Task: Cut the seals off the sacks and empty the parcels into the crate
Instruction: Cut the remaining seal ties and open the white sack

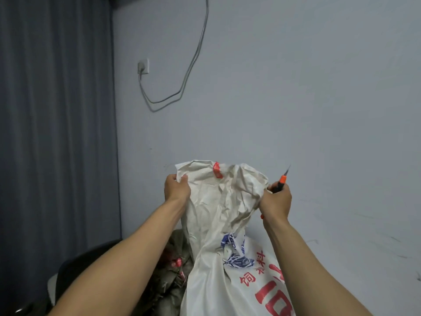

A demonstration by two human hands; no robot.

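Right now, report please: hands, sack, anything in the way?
Left hand grips sack top. Right hand holds knife and sack edge. Red seal on sack rim. Crate not in view.

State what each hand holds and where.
Left hand grips the white sack at its top-left corner; right hand grips its right edge plus a utility knife by the handle.

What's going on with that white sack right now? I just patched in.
A person is holding up the crumpled top of a white woven sack with red and blue print. The left hand grips one corner. The right hand grips the other side while also holding an orange-and-black utility knife, blade pointing up and clear of the fabric. A red seal tag is still on the top edge. A grey-brown sack lies behind. No crate is in view.
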